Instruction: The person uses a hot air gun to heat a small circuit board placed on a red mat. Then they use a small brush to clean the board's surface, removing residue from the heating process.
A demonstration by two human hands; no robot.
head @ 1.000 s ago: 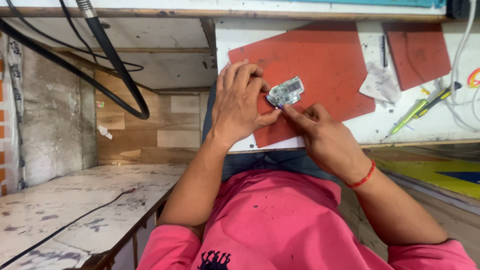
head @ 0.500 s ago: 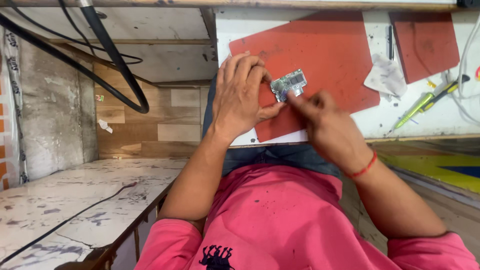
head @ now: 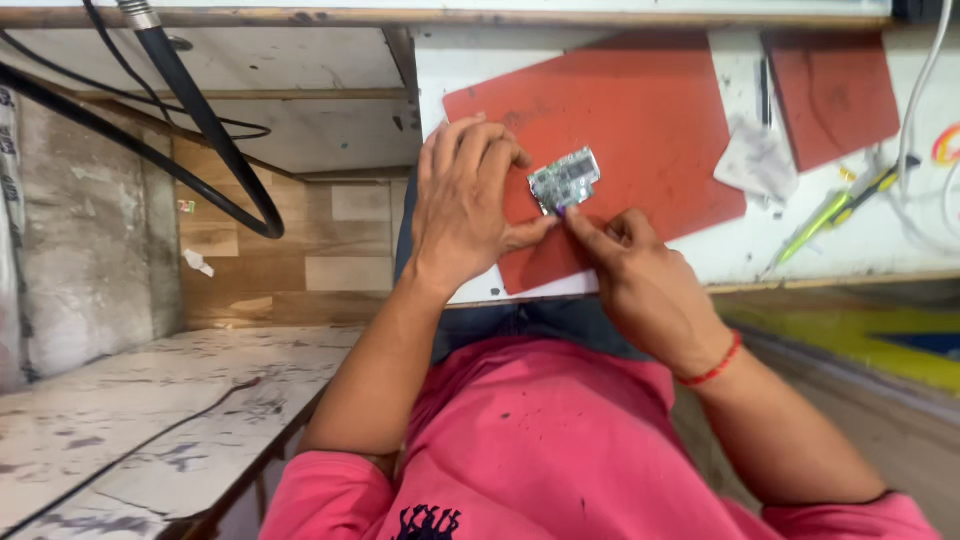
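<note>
A small silvery circuit board (head: 565, 179) lies on a red mat (head: 640, 120) on the white workbench. My left hand (head: 468, 205) rests flat on the mat's left end, thumb stretched toward the board's lower left corner. My right hand (head: 640, 285), with a red thread on the wrist, pinches a small dark purple-tipped object against the board's lower edge with thumb and forefinger. What that object is, I cannot tell.
A second red mat (head: 835, 90) lies at the back right. A crumpled white tissue (head: 755, 160), a green and yellow tool (head: 835, 210) and white cables (head: 920, 90) lie right of the main mat. Black hoses (head: 200, 120) hang on the left above a worn bench (head: 130, 420).
The view has shifted slightly. My right hand's fingertips have settled at the board's lower edge, and the board has stayed on the mat.
</note>
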